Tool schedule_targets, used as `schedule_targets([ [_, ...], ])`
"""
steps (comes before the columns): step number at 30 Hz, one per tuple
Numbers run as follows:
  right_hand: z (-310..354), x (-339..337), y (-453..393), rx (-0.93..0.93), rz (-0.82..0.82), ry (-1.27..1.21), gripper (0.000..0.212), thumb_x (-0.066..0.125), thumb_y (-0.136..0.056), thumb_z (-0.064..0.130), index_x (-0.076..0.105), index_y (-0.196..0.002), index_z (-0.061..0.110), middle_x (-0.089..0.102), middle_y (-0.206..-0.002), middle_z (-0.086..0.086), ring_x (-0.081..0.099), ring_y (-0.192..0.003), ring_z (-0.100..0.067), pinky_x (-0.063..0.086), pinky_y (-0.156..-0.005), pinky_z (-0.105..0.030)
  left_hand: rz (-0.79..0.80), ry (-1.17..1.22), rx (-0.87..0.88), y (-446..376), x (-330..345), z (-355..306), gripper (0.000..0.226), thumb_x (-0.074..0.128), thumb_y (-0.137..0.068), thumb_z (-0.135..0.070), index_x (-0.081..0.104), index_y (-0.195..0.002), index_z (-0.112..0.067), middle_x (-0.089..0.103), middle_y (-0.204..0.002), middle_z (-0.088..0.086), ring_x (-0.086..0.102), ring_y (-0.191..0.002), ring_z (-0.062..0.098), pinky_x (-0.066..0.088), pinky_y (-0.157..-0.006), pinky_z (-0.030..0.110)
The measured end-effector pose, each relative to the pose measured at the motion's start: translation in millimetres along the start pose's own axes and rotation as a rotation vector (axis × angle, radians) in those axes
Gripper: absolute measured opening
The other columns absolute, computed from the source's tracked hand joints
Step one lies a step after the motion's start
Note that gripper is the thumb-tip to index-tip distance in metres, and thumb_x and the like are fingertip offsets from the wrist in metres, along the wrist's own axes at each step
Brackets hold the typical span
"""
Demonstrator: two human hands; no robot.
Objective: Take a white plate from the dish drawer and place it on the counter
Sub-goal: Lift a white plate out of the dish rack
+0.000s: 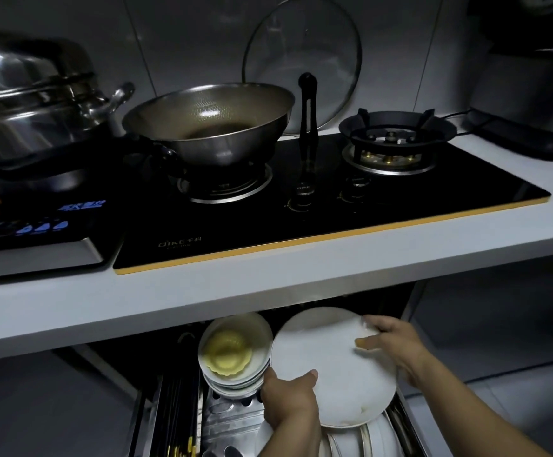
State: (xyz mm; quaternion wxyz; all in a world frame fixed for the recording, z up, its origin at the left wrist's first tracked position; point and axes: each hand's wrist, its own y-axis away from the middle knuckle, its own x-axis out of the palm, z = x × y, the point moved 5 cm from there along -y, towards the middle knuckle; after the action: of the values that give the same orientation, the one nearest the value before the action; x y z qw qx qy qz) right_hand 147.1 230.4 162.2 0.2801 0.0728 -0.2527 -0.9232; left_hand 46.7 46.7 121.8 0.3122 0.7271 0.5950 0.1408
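A large white plate point(329, 361) is held tilted above the open dish drawer point(222, 420), below the counter's front edge. My left hand point(290, 400) grips its lower left rim with the thumb on top. My right hand point(392, 344) grips the upper right rim, thumb across the plate's face. More white plates point(372, 438) stand in the drawer rack beneath it. The white counter point(202, 291) runs across the middle of the view.
A stack of white bowls point(235, 351) with a yellow dish inside sits in the drawer to the left of the plate. On the counter are a black gas hob point(318, 206), a steel wok point(209, 127), a glass lid point(301, 61), a steamer pot point(27, 100) and an appliance point(529, 94).
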Motion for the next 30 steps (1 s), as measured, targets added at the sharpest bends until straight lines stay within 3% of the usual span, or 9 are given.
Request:
schedule_targets([
  [5,2,-5,32,-0.008,-0.058,-0.02,0.055,0.072,-0.067,-0.018,0.063,-0.119,-0.004,0.066,-0.087,-0.004,0.065,-0.074,-0.025,0.054,-0.061,-0.03,0.039,0.018,0.006,25,-15,-10,0.055,0.08,-0.049,-0.023,0.066,-0.102,-0.015,0.074,-0.099,0.009,0.07,-0.088,0.037,0.057,-0.084,0.049],
  [8,5,-6,57,-0.027,-0.089,-0.04,0.055,0.074,-0.065,-0.017,0.064,-0.117,-0.002,0.067,-0.091,-0.004,0.066,-0.082,-0.031,0.054,-0.074,-0.037,0.055,0.003,0.049,45,-29,-17,0.052,0.082,-0.051,-0.021,0.066,-0.101,-0.013,0.074,-0.098,0.01,0.069,-0.09,0.037,0.056,-0.086,0.049],
  [12,12,-2,99,-0.065,-0.132,-0.052,0.056,0.074,-0.066,-0.013,0.064,-0.119,0.003,0.067,-0.097,-0.003,0.066,-0.092,-0.033,0.055,-0.079,-0.041,0.085,0.007,0.086,74,-57,-30,0.043,0.081,-0.064,-0.012,0.067,-0.104,-0.014,0.074,-0.099,0.009,0.067,-0.094,0.036,0.055,-0.089,0.047],
  [18,33,14,174,-0.119,-0.158,-0.057,0.059,0.077,-0.068,-0.007,0.062,-0.123,0.008,0.06,-0.123,-0.013,0.062,-0.106,-0.038,0.054,-0.088,-0.049,0.153,0.019,0.107,126,-108,-60,0.043,0.081,-0.058,-0.015,0.065,-0.098,-0.019,0.072,-0.102,0.01,0.065,-0.097,0.039,0.056,-0.086,0.05],
  [21,47,28,211,-0.141,-0.142,-0.077,0.053,0.078,-0.067,-0.003,0.064,-0.115,0.016,0.061,-0.124,-0.014,0.064,-0.105,-0.039,0.054,-0.088,-0.057,0.178,0.043,0.117,147,-135,-80,0.038,0.081,-0.055,-0.012,0.065,-0.088,-0.02,0.073,-0.098,0.011,0.065,-0.096,0.04,0.056,-0.084,0.051],
  [27,85,58,276,-0.206,-0.127,-0.132,0.05,0.076,-0.07,-0.002,0.063,-0.116,0.013,0.062,-0.122,-0.017,0.062,-0.108,-0.04,0.052,-0.09,-0.059,0.234,0.098,0.194,194,-195,-137,0.035,0.076,-0.069,-0.001,0.063,-0.101,-0.009,0.068,-0.1,0.011,0.064,-0.094,0.037,0.056,-0.077,0.042],
  [30,107,75,300,-0.26,-0.116,-0.11,0.046,0.075,-0.071,0.0,0.064,-0.112,0.014,0.061,-0.122,-0.016,0.06,-0.109,-0.039,0.049,-0.095,-0.059,0.242,0.096,0.239,208,-220,-161,0.033,0.076,-0.071,-0.001,0.062,-0.099,-0.01,0.068,-0.103,0.013,0.065,-0.098,0.038,0.056,-0.085,0.049],
])
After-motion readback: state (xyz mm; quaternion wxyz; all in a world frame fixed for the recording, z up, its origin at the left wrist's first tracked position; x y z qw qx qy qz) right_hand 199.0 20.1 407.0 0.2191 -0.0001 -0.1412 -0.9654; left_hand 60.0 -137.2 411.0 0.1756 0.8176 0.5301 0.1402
